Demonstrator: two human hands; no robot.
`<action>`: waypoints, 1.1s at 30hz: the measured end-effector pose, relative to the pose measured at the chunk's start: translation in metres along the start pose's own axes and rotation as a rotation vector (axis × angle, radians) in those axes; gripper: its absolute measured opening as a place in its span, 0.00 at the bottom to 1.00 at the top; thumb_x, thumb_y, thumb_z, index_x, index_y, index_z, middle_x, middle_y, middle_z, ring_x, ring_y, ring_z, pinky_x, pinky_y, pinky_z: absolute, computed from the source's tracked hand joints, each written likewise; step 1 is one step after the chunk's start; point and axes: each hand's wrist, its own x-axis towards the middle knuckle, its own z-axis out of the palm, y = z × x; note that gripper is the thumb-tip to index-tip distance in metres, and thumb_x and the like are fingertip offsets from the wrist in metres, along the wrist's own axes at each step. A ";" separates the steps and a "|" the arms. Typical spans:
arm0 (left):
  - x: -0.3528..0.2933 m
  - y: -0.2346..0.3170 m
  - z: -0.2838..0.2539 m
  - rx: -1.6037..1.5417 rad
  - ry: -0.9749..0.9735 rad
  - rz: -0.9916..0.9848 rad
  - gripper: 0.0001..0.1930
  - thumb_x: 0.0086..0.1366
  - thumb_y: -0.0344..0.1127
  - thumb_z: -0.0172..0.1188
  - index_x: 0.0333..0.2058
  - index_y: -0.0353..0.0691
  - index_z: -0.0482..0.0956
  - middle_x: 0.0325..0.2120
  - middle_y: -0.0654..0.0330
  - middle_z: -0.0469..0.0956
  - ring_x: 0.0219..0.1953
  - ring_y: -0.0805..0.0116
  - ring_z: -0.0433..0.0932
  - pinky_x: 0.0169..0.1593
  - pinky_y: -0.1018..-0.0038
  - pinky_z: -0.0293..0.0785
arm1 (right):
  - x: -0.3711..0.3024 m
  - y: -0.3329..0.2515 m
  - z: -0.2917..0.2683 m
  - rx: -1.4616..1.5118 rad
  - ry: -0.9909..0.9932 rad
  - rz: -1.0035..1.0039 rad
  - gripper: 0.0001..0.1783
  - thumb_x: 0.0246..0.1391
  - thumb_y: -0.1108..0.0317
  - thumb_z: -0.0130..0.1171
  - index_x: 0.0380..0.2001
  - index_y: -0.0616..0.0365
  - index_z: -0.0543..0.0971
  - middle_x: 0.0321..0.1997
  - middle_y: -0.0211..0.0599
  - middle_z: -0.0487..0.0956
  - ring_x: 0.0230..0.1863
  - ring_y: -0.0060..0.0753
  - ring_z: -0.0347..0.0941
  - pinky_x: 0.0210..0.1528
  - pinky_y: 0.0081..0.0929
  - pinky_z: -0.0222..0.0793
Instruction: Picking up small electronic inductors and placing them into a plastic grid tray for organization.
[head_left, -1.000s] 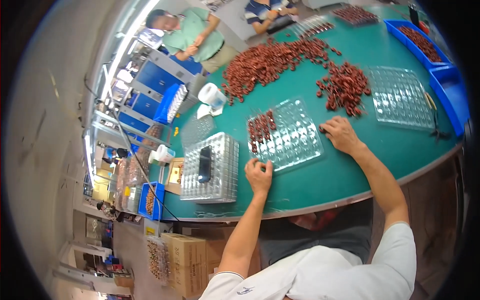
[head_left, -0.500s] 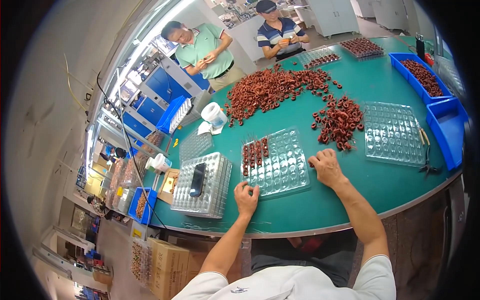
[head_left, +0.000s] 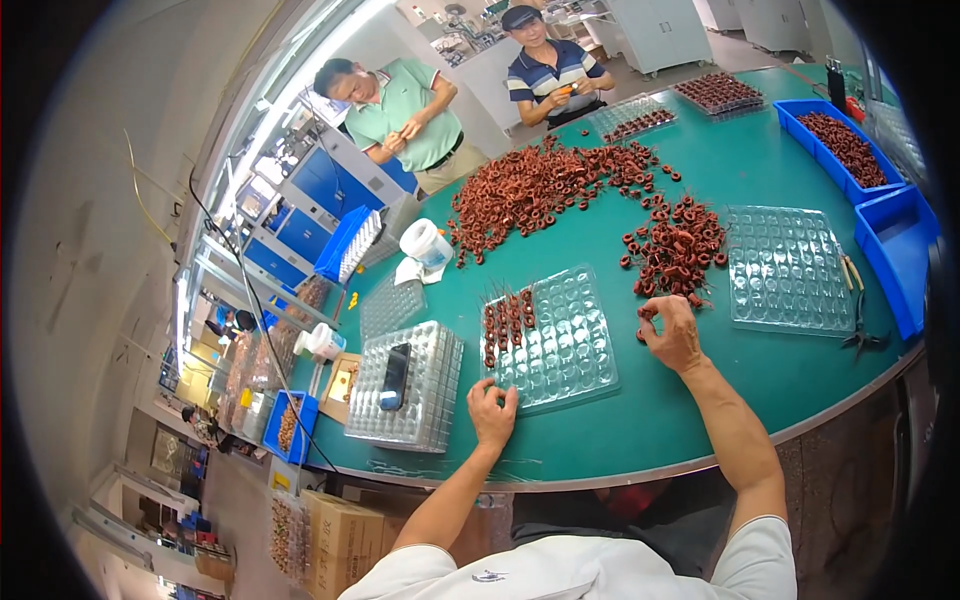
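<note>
My right hand [head_left: 673, 336] is closed in a pinch at the near edge of a small pile of red-brown wire-wound ring coils [head_left: 675, 245]. A ring coil [head_left: 642, 318] shows at its fingertips. My left hand [head_left: 492, 412] is at the near left corner of a clear plastic tray [head_left: 565, 350] with round pockets. Its fingers are curled together, and what they hold, if anything, is hidden. Several rows of coils [head_left: 508, 325] with upright wire ends sit in the tray's far left pockets; the other pockets show no coils.
A large coil heap [head_left: 540, 185] lies farther back. Stacked trays [head_left: 430, 385] with a phone [head_left: 395, 377] stand left; another tray [head_left: 790, 270], pliers [head_left: 860, 338] and blue bins [head_left: 895, 250] are right. A white tub [head_left: 427, 245] stands far left. Two people work across the green table [head_left: 710, 400].
My right hand has moved right, away from the tray and up to the small pile's near edge, with a coil at its fingertips. My left hand stays by the tray corner.
</note>
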 end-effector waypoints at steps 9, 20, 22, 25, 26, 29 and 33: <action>0.006 -0.010 -0.021 -0.004 0.014 0.030 0.12 0.56 0.39 0.66 0.22 0.38 0.77 0.43 0.50 0.74 0.49 0.49 0.69 0.52 0.57 0.65 | -0.013 0.006 0.020 0.113 -0.038 0.295 0.17 0.50 0.71 0.59 0.46 0.54 0.74 0.35 0.40 0.82 0.38 0.46 0.78 0.40 0.36 0.73; 0.006 -0.011 -0.011 -0.118 -0.057 0.025 0.10 0.58 0.37 0.65 0.26 0.36 0.77 0.47 0.49 0.73 0.52 0.49 0.67 0.57 0.59 0.61 | -0.009 0.012 0.016 0.045 -0.050 0.287 0.09 0.50 0.71 0.61 0.36 0.56 0.74 0.33 0.38 0.78 0.36 0.44 0.76 0.39 0.37 0.72; 0.009 -0.008 -0.007 -0.119 -0.053 0.044 0.10 0.56 0.36 0.66 0.26 0.36 0.78 0.47 0.49 0.73 0.52 0.49 0.68 0.56 0.59 0.62 | -0.004 0.017 0.009 -0.084 -0.060 0.242 0.10 0.49 0.70 0.62 0.33 0.55 0.72 0.33 0.37 0.75 0.38 0.42 0.74 0.39 0.36 0.71; 0.017 -0.003 0.000 -0.111 -0.060 0.046 0.09 0.56 0.36 0.66 0.26 0.37 0.78 0.47 0.49 0.73 0.52 0.49 0.68 0.56 0.59 0.62 | 0.000 0.020 0.002 -0.207 -0.076 0.292 0.11 0.50 0.68 0.62 0.32 0.56 0.70 0.31 0.38 0.76 0.35 0.43 0.76 0.36 0.38 0.72; 0.016 -0.004 0.000 -0.099 -0.061 0.043 0.09 0.56 0.36 0.66 0.26 0.37 0.78 0.47 0.49 0.73 0.52 0.49 0.68 0.56 0.59 0.63 | -0.002 0.022 0.003 -0.209 -0.069 0.300 0.11 0.50 0.68 0.62 0.32 0.56 0.70 0.31 0.38 0.76 0.35 0.43 0.76 0.36 0.38 0.72; 0.011 -0.004 0.000 -0.095 -0.061 0.034 0.10 0.56 0.37 0.67 0.26 0.37 0.78 0.47 0.49 0.73 0.52 0.49 0.67 0.56 0.59 0.63 | -0.006 0.026 0.007 -0.185 -0.156 0.422 0.13 0.54 0.64 0.60 0.35 0.56 0.67 0.27 0.41 0.78 0.30 0.49 0.78 0.32 0.43 0.73; 0.006 -0.003 0.000 -0.151 -0.014 -0.066 0.10 0.56 0.38 0.67 0.29 0.38 0.79 0.49 0.49 0.72 0.53 0.49 0.67 0.56 0.59 0.63 | 0.002 0.028 0.014 -0.238 -0.190 0.414 0.13 0.54 0.63 0.60 0.36 0.56 0.68 0.27 0.43 0.79 0.32 0.50 0.78 0.33 0.43 0.73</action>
